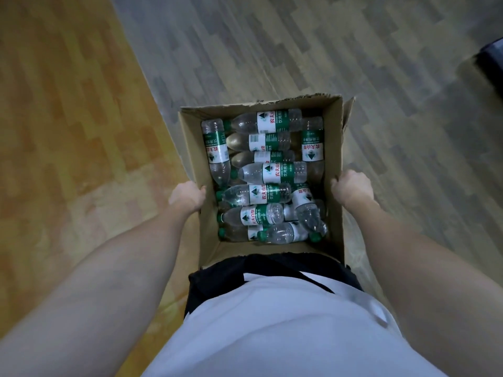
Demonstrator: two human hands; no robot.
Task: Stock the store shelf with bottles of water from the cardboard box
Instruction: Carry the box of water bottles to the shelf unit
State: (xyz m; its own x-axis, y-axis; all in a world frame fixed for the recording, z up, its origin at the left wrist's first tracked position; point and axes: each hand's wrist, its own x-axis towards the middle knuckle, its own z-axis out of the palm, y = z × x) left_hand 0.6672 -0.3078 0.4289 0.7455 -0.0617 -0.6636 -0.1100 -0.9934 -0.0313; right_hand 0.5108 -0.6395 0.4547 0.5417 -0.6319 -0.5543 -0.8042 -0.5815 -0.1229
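Note:
An open brown cardboard box hangs in front of my body, above the floor. Inside lie several clear water bottles with green and white labels and green caps, piled on their sides. My left hand grips the box's left wall, thumb over the rim. On the other side my right hand grips the right wall the same way. No shelf is in view.
Below is a wood-pattern floor, orange-brown on the left and grey on the right. A dark object sits at the right edge. My white shirt and black shorts fill the bottom of the view.

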